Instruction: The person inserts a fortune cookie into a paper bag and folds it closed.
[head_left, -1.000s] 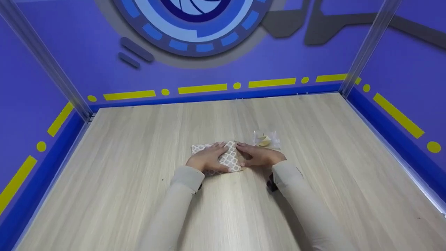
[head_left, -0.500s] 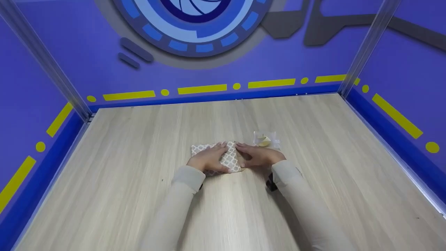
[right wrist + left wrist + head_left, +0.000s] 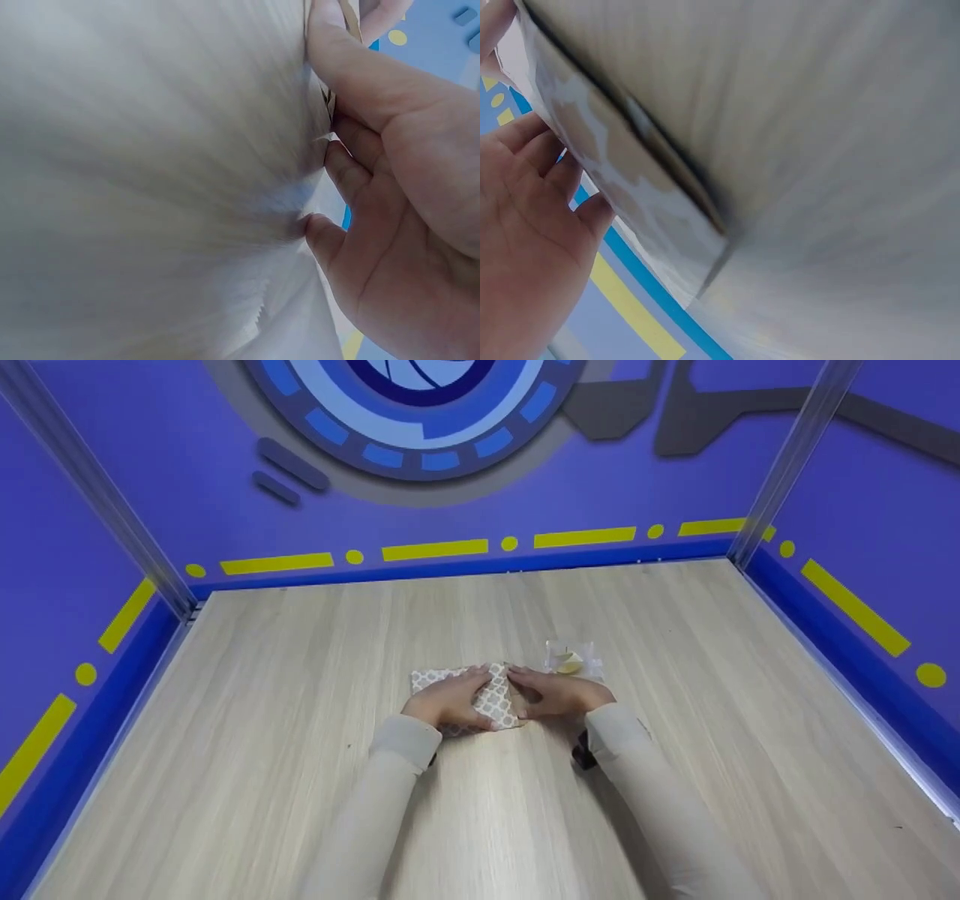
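Note:
A flat packet of patterned wrapping paper [image 3: 496, 705], white with a beige-grey lattice print, lies on the table, its brown side showing at the right end. My left hand [image 3: 452, 699] rests across the packet, thumb toward the near edge and extended fingers toward the far edge. In the left wrist view the paper packet [image 3: 626, 165] has a slightly gaping edge beside the left hand [image 3: 529, 225]. My right hand [image 3: 561, 695] touches the brown end, thumb and index finger spread apart. The right wrist view shows the right hand [image 3: 409, 187] with fingertips against the paper's edge.
Just beyond the right hand lies a small clear plastic bag [image 3: 574, 660] with a yellowish item inside. The pale wooden table [image 3: 262, 735] is enclosed by blue-purple panels [image 3: 480, 521] at the back and sides.

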The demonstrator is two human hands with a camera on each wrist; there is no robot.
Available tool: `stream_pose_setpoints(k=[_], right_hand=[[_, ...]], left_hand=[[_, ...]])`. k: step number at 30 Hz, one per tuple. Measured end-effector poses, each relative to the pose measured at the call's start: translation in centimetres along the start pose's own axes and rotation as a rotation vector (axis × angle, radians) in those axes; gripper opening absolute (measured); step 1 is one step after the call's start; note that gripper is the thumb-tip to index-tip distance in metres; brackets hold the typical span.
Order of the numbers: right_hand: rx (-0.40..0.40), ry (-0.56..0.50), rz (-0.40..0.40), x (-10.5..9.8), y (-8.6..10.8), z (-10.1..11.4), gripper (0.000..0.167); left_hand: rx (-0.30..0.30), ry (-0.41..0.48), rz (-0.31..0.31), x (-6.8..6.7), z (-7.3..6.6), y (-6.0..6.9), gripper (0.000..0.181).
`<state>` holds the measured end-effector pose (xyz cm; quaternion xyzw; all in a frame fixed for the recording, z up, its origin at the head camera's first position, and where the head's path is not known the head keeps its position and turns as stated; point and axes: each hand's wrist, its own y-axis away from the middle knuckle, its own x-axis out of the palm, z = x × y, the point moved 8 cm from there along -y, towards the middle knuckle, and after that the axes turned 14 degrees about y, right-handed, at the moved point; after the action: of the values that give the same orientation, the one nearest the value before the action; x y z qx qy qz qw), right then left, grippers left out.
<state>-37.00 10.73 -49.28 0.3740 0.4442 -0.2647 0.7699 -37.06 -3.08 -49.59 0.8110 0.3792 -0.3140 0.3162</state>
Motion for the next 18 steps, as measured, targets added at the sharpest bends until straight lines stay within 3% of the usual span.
stream_pose_setpoints(k=[9,18], right_hand=[[0.008,-0.006,0.000,-0.07,0.15,-0.18,0.076],[-0.039,0.002,-0.005,-0.12,0.07,0.06,0.075]], left_hand=[[0.024,0.007,-0.008,-0.36,-0.30,0.09,0.089],[0.067,0.008,-0.025,-0.52,-0.37,-0.04,0.085]])
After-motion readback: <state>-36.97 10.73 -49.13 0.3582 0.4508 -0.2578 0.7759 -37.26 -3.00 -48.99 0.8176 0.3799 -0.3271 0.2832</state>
